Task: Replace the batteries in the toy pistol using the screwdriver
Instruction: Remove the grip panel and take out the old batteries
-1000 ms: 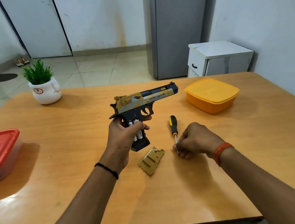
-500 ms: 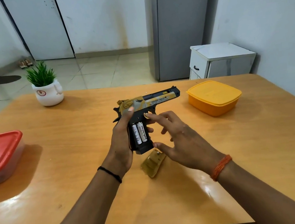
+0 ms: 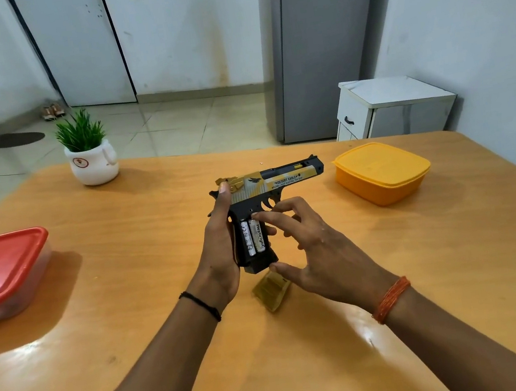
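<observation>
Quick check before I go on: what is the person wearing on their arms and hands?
Both forearms are bare, with no sleeves or gloves in view. The left hand has a thin black cord band at its wrist. The right hand has a bundle of orange thread wound round its wrist.

The room is evenly bright with soft, whitish light. Glare patches sit on the glossy wooden table (image 3: 134, 312) at its near left and near right, and the floor tiles (image 3: 173, 124) shine. The red-lidded box (image 3: 1, 267) and the plant pot (image 3: 93, 163) cast soft shadows toward the right. Everything looks sharp, without motion blur. Walls and door frames bow outward at the edges, wide-angle style.
</observation>
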